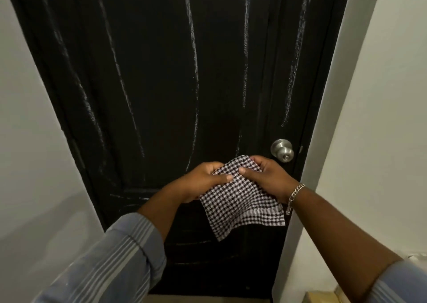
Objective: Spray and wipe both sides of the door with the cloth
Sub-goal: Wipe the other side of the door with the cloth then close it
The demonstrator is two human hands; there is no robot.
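Note:
A black panelled door (175, 72) fills the view, closed in its frame, with shiny streaks running down its raised mouldings. A black-and-white checked cloth (240, 201) hangs in front of its lower half. My left hand (203, 178) grips the cloth's upper left part, thumb on top. My right hand (265, 175) pinches the upper right part, and a chain bracelet sits on that wrist. Both hands are held a little in front of the door, below and left of the round metal knob (282, 150). No spray bottle is in view.
White walls flank the door on the left (27, 141) and right (381, 141). A pale boxy object (323, 297) shows at the bottom right corner by the wall. My striped sleeves reach in from the lower corners.

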